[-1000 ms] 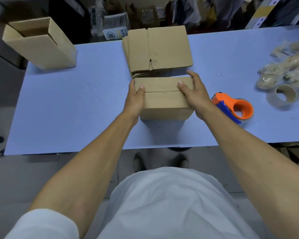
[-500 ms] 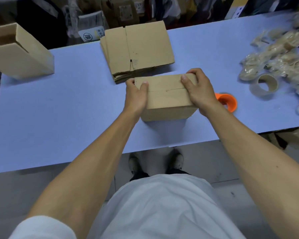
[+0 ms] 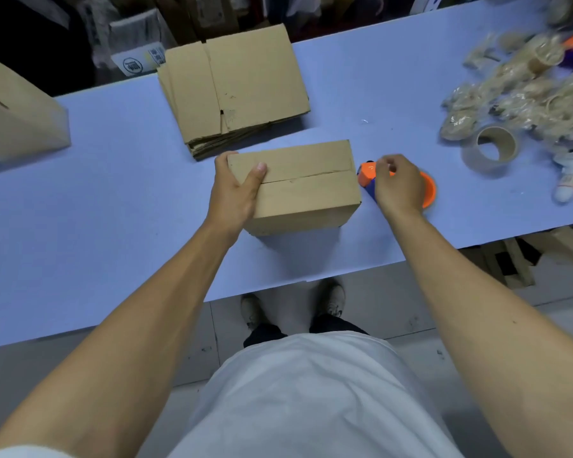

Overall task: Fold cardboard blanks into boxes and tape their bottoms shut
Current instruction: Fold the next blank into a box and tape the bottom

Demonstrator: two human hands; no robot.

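A person in a white shirt stands at a pale blue table (image 3: 113,200), seen from above through a head-worn camera, with both bare forearms reaching forward. Near the middle of the table sits a folded cardboard box (image 3: 305,190), its two flaps closed on top and meeting along a seam that carries no tape. The left hand (image 3: 234,191) grips the box's left end, thumb lying across the top flaps and fingers curled round the far corner. The right hand (image 3: 399,185) is off the box, just to its right, fingers curled down over an orange and blue tape dispenser (image 3: 366,175) that lies on the table beside the box; whether the fingers have actually closed on it cannot be told. Just behind the box lies a stack of flat cardboard blanks (image 3: 242,87), its near edge close to the box's far side. Well to the left of the box, at the frame edge, stands another cardboard box (image 3: 17,117), only partly in view. To the right of the box, beyond the dispenser, a roll of clear tape (image 3: 492,150) stands beside a heap of crumpled clear wrapping (image 3: 526,100).
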